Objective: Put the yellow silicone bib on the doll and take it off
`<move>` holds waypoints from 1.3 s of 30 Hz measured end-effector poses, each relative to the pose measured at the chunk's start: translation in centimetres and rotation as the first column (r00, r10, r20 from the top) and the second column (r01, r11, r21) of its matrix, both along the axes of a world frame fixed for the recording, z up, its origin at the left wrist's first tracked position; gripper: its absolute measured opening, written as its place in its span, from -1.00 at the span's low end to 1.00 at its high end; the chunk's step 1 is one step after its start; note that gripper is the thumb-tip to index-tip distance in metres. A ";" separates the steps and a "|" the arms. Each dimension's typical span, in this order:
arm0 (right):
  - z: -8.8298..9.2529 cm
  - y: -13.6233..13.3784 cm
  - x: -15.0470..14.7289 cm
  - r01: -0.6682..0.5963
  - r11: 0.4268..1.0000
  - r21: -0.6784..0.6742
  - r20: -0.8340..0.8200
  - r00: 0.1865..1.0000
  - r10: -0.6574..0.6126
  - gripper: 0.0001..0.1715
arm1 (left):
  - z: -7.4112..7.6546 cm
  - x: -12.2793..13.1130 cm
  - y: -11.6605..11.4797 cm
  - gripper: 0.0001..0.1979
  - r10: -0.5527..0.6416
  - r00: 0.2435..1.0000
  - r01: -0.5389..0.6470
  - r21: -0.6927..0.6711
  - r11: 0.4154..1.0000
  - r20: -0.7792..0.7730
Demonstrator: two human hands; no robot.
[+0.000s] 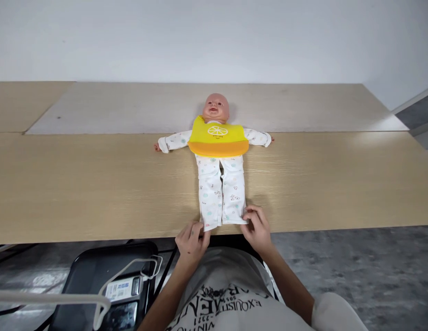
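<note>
A baby doll (216, 108) lies on its back on the table, head away from me and arms stretched to both sides. Over its chest is a yellow bib (218, 137) with an orange lower pocket and a white citrus-slice print. The doll wears white patterned trousers (210, 195), their leg ends near the front edge. My left hand (192, 239) pinches the hem of the trouser leg on the left. At the other leg, my right hand (257, 230) has its fingers closed on the outer corner of the hem. The doll's feet are not visible.
The wooden table (96, 184) has a paler strip (131, 105) along its back, against a white wall. Below left stands a black chair (96, 262) carrying a white-labelled device (122, 288) and a phone-like screen (120, 316). A white cable (55, 298) crosses there.
</note>
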State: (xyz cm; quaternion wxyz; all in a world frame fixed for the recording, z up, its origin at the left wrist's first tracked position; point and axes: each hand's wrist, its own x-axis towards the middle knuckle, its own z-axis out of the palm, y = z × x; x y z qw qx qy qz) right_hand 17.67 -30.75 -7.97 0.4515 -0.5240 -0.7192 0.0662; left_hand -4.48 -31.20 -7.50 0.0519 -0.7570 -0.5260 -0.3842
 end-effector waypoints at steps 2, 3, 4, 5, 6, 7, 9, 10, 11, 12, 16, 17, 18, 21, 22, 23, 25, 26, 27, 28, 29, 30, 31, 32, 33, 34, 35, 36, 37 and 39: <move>0.2 0.0 0.1 -0.030 1.000 -0.005 0.010 0.999 0.031 -0.90 | -0.5 -0.1 -0.1 -0.85 0.019 1.000 -0.019 -0.040 0.999 -0.003; 0.3 0.0 0.1 -0.040 0.999 -0.006 0.023 0.999 0.040 -0.90 | -0.7 -0.1 -0.1 -0.83 0.031 1.000 -0.031 -0.058 0.998 0.000; 0.3 -0.1 0.1 -0.046 0.999 -0.007 0.037 0.998 0.046 -0.89 | -0.9 -0.1 -0.1 -0.84 0.050 0.999 -0.050 -0.070 0.996 0.003; 0.3 -0.2 0.1 -0.049 0.999 -0.007 0.053 0.997 0.049 -0.86 | -1.1 0.0 -0.1 -0.86 0.075 0.997 -0.075 -0.072 0.995 0.003; 0.3 -0.2 0.0 -0.048 0.999 -0.004 0.066 0.997 0.048 -0.83 | -1.2 0.0 0.0 -0.89 0.105 0.994 -0.105 -0.056 0.993 -0.003; 0.3 -0.3 -0.1 -0.043 0.999 0.002 0.073 0.996 0.042 -0.79 | -1.3 0.1 0.0 -0.90 0.138 0.990 -0.138 -0.025 0.990 -0.017; 0.1 -0.4 -0.6 -0.025 0.999 0.024 0.068 0.997 0.024 -0.76 | -1.1 0.5 0.2 -0.85 0.191 0.980 -0.187 0.070 0.980 -0.058; 0.0 -0.4 -0.9 -0.018 0.999 0.041 0.058 0.998 0.016 -0.78 | -1.0 0.8 0.4 -0.84 0.202 0.976 -0.192 0.120 0.974 -0.076; -0.1 -0.4 -1.2 -0.010 0.998 0.058 0.046 0.999 0.008 -0.79 | -0.7 1.1 0.5 -0.84 0.202 0.975 -0.187 0.159 0.969 -0.088; -0.2 -0.4 -1.5 -0.001 0.997 0.073 0.038 0.999 -0.001 -0.80 | -0.5 1.5 0.7 -0.84 0.197 0.976 -0.177 0.185 0.967 -0.096; 0.1 -0.3 -2.5 0.020 0.996 0.083 0.045 0.999 -0.024 -0.75 | 0.6 2.7 1.2 -0.85 0.146 0.983 -0.124 0.193 0.973 -0.107; 0.3 -0.2 -2.7 0.015 0.997 0.079 0.048 0.999 -0.019 -0.75 | 0.7 2.9 1.3 -0.86 0.138 0.985 -0.117 0.185 0.976 -0.105; 0.5 -0.1 -2.9 0.007 0.997 0.077 0.046 0.999 -0.011 -0.75 | 0.8 3.0 1.4 -0.87 0.133 0.986 -0.114 0.178 0.978 -0.102; 0.9 0.1 -3.3 -0.016 0.998 0.067 0.030 0.999 0.014 -0.75 | 0.8 3.1 1.3 -0.90 0.128 0.988 -0.113 0.159 0.981 -0.087; 0.9 0.1 -3.4 -0.024 0.998 0.061 0.029 0.999 0.022 -0.75 | 0.7 3.2 1.3 -0.90 0.124 0.989 -0.111 0.152 0.982 -0.082; 0.8 0.2 -3.4 -0.031 0.998 0.054 0.029 0.999 0.030 -0.75 | 0.6 3.2 1.2 -0.91 0.120 0.990 -0.108 0.144 0.984 -0.076; 0.7 0.3 -3.5 -0.043 0.998 0.046 0.028 0.999 0.042 -0.78 | 0.4 3.3 1.2 -0.90 0.108 0.992 -0.099 0.128 0.987 -0.065; 0.7 0.3 -3.6 -0.046 0.998 0.044 0.025 0.999 0.045 -0.79 | 0.4 3.4 1.1 -0.89 0.098 0.994 -0.090 0.120 0.989 -0.058; 0.7 0.3 -3.6 -0.047 0.998 0.041 0.020 0.999 0.046 -0.81 | 0.3 3.5 1.0 -0.89 0.085 0.995 -0.079 0.113 0.990 -0.049; 0.8 0.2 -3.5 -0.050 0.998 0.038 0.015 0.999 0.049 -0.82 | 0.4 3.5 0.9 -0.88 0.069 0.997 -0.064 0.109 0.992 -0.037; 0.9 0.1 -3.4 -0.055 0.998 0.028 0.011 0.998 0.055 -0.83 | 0.4 3.6 0.7 -0.88 0.051 0.998 -0.049 0.105 0.993 -0.023; 1.1 -0.1 -3.3 -0.063 0.998 0.013 0.007 0.998 0.063 -0.85 | 0.5 3.6 0.4 -0.88 0.034 0.999 -0.033 0.102 0.994 -0.008; 1.4 -0.3 -3.0 -0.075 0.997 -0.002 0.003 0.997 0.075 -0.86 | 0.5 3.5 0.1 -0.88 0.013 1.000 -0.014 0.095 0.995 0.007; 1.6 -0.6 -2.7 -0.089 0.996 -0.016 -0.001 0.996 0.089 -0.87 | 0.6 3.2 -0.2 -0.88 -0.011 1.000 0.009 0.086 0.996 0.025; 1.9 -0.8 -2.2 -0.103 0.994 -0.027 -0.007 0.995 0.102 -0.86 | 0.6 2.9 -0.6 -0.87 -0.040 0.998 0.036 0.078 0.996 0.047; 2.1 -1.0 -1.6 -0.115 0.993 -0.037 -0.016 0.993 0.114 -0.84 | 0.6 2.5 -0.8 -0.85 -0.070 0.995 0.065 0.066 0.996 0.074; 2.2 -1.0 -1.0 -0.124 0.991 -0.046 -0.031 0.992 0.123 -0.81 | 0.6 1.9 -0.9 -0.84 -0.099 0.989 0.094 0.049 0.994 0.109; 2.2 -0.9 -0.3 -0.129 0.990 -0.058 -0.053 0.991 0.126 -0.80 | 0.6 1.3 -0.7 -0.84 -0.118 0.981 0.116 0.023 0.993 0.156; 2.1 -0.6 0.4 -0.129 0.988 -0.079 -0.083 0.989 0.123 -0.80 | 0.6 0.6 -0.3 -0.85 -0.116 0.970 0.123 -0.018 0.992 0.215; 1.6 0.6 2.0 -0.120 0.982 -0.143 -0.149 0.984 0.098 -0.81 | 0.6 -0.8 1.5 -0.93 -0.042 0.924 0.109 -0.157 0.982 0.379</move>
